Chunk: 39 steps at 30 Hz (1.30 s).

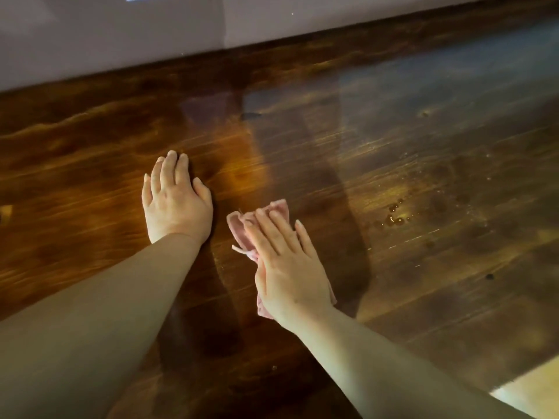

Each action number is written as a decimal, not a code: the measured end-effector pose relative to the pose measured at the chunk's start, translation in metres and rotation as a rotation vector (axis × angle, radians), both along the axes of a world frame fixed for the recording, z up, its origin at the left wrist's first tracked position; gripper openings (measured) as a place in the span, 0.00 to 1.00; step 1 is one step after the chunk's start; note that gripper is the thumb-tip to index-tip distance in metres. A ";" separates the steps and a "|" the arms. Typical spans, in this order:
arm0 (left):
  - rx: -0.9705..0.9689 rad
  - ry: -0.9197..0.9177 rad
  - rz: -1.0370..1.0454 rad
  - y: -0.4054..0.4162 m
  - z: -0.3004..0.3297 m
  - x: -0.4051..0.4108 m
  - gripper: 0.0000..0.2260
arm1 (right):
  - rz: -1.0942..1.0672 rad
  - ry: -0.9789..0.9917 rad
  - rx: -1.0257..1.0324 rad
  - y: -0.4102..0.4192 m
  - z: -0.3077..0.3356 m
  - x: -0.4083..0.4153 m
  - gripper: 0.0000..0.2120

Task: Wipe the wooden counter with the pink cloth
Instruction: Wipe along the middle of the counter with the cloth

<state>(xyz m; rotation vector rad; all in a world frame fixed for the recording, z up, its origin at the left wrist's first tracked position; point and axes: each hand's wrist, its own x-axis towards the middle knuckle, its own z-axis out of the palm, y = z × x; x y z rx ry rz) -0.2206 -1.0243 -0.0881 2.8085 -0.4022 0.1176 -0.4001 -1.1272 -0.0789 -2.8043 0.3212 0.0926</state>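
Both hands are down on the wooden counter point(348, 152), a dark, glossy slab of stained boards running right across the view. The right hand point(287, 267) lies flat on top of the pink cloth point(242, 228), fingers straight and slightly spread, pressing it against the wood rather than clutching it. The cloth is bunched under the palm: a crumpled edge pokes out past the fingertips toward the far side, a loose thread trails off to the left, and another bit of pink shows beneath the heel of the hand. And over on the left, the left hand point(175, 198) rests palm-down on bare wood, fingers together and extended, holding nothing at all, just beside the cloth but not touching it. Both forearms come in bare from the near edge. To the right of the cloth, well apart from it, a small cluster of drops point(393, 217) glints on the surface, with finer specks scattered beyond. Along the far side the counter meets a pale grey wall point(121, 40). At the near right corner the counter ends and a strip of lighter floor point(535, 391) shows.
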 end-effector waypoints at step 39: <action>-0.417 0.145 -0.041 0.053 0.032 -0.053 0.21 | -0.135 -0.007 -0.075 0.025 -0.010 -0.004 0.27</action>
